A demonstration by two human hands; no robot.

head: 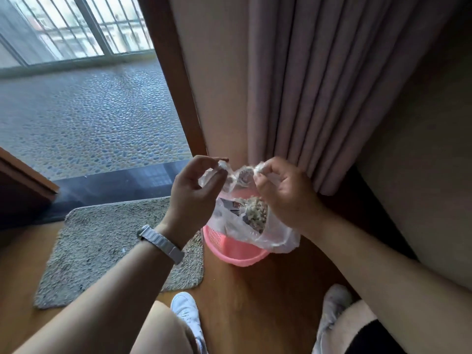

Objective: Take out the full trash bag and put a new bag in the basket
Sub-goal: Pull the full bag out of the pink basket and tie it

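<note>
On the wooden floor (255,302), near its edge under the pleated mauve curtain (319,85), a pink perforated plastic basket (229,251) is stood. A thin translucent plastic trash bag (275,238) is seated in it and draped over the near rim. One twisted bag ear is pinched by the left hand (194,190) and the other is clutched by the right hand (283,192), both above the basket. The ears are best crossed and drawn tight low down, so that nothing is spilled. Greyish crumbly waste (255,213) and packaging scraps are held in the bag; no fresh bag is seen.
</note>
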